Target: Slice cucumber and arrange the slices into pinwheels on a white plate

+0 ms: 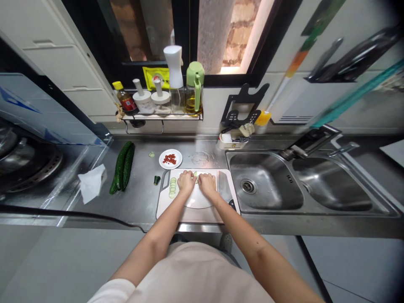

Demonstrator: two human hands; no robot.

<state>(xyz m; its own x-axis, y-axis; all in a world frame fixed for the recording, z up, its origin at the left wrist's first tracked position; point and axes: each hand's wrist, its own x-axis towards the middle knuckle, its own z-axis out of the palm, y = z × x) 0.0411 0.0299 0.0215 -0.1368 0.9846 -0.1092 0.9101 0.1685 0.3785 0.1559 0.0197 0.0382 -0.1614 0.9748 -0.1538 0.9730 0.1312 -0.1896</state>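
Note:
My left hand (186,184) and my right hand (207,185) meet over a round white plate (199,201) on the cutting board (170,206). Their fingers are curled in around pale green cucumber slices (195,174), mostly hidden by the fingertips. Left of my left hand, a row of overlapping cucumber slices (172,187) lies on the board. A knife (225,187) rests along the board's right side, its dark handle towards me. Behind the board, a small white plate (170,164) carries chopped red pieces (169,159). A dark green cucumber end (157,180) sits just off the board's left edge.
Whole cucumbers (122,168) lie on the steel counter at left, beside a white paper towel (91,184). A double sink (265,181) is at right. Above the counter, a rack (164,118) bears seasoning jars and an oil bottle (194,90). A stove (28,160) stands far left.

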